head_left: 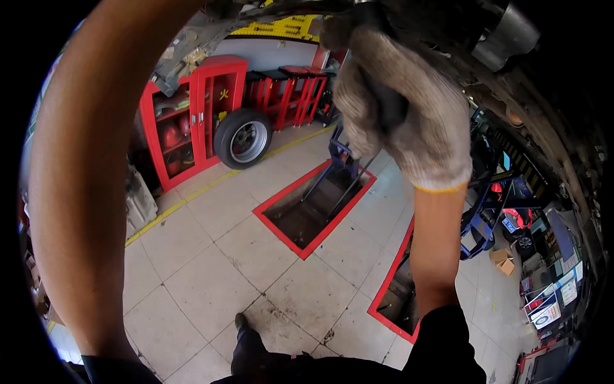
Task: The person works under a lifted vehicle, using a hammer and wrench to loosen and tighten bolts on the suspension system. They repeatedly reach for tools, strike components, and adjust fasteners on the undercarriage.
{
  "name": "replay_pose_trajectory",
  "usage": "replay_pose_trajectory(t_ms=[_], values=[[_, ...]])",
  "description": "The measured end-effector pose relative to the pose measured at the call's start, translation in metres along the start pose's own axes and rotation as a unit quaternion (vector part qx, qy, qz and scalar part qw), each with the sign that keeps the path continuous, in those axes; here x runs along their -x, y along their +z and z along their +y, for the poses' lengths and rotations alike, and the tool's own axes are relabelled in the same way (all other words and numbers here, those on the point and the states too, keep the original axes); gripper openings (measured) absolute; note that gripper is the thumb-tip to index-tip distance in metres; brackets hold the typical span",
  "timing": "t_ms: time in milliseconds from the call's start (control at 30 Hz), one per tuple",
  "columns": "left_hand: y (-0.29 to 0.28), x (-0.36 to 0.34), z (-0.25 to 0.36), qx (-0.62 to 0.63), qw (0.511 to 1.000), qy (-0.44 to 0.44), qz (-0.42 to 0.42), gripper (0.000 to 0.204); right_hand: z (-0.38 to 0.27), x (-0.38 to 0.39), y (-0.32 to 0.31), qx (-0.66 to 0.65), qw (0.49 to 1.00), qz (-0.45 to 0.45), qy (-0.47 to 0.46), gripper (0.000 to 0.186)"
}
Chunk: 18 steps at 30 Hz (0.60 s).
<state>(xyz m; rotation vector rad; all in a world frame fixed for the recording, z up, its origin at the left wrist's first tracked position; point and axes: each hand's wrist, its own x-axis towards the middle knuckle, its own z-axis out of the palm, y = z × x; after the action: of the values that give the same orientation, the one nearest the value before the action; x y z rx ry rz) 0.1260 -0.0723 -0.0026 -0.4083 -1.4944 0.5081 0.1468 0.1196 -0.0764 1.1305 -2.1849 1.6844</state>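
My right hand (pixel 425 109), in a dirty white knit glove with a yellow cuff edge, is raised beneath the dark underside of a vehicle (pixel 537 121). Its fingers are closed around a black handle (pixel 390 105) that points upward. The upper end of this tool is lost among dark parts at the top edge, so its exact kind does not show. My bare left forearm (pixel 80 211) reaches up along the left side. The left hand lies beyond the top of the picture. A bent metal bracket (pixel 505 38) hangs to the right of my right hand.
Two red-framed floor pits (pixel 279 221) hold blue lift parts (pixel 339 150). A wheel (pixel 246 139) leans by a red cabinet (pixel 208 121), with red trolleys (pixel 284 96) beyond. A cardboard box (pixel 503 261) sits on the tiled floor at right. Yellow lines cross the tiles.
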Motion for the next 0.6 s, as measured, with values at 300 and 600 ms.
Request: replay_pose_trajectory(t_ms=[300,600], values=[[0.023,-0.023,0.025,-0.049,0.981,-0.186,0.03,0.022,0.102,-0.163,0.061,0.166,0.92,0.14,-0.327,0.022],[-0.001,-0.002,0.004,0.021,0.985,-0.17,0.012,0.035,-0.028,0.008,-0.011,-0.025,0.991,-0.106,-0.074,0.032]])
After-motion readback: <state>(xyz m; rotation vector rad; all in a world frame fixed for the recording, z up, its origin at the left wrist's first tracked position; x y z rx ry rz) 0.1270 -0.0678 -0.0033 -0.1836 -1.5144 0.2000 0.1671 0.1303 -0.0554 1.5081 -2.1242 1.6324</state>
